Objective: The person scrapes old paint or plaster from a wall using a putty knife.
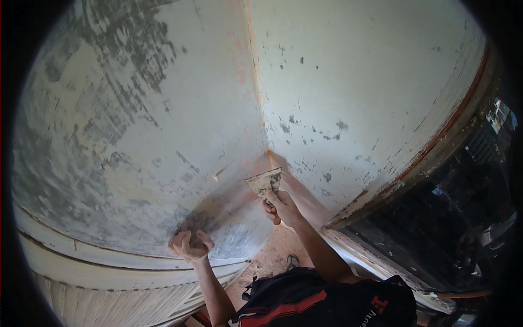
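My right hand point(282, 207) grips the wooden handle of a putty knife point(264, 180), whose wide blade is smeared with dried filler and points up toward the wall corner. Whether the blade touches the wall I cannot tell. Lower left, my left hand point(191, 246) has its fingers curled close to the left wall; whether something lies within them is hidden. The left wall point(196, 102) is pale with large grey rubbed patches and cream filler. Small dark chips mark the right wall point(359, 81). Orange and pink traces run along the corner between them.
A small pale peg or hook point(216, 177) projects from the left wall. Below that wall run a ledge point(110, 261) and ribbed panelling point(77, 302). To the right, a worn frame edge point(429, 147) borders dark glass point(433, 220). The dusty floor point(269, 253) shows a sandalled foot point(292, 261).
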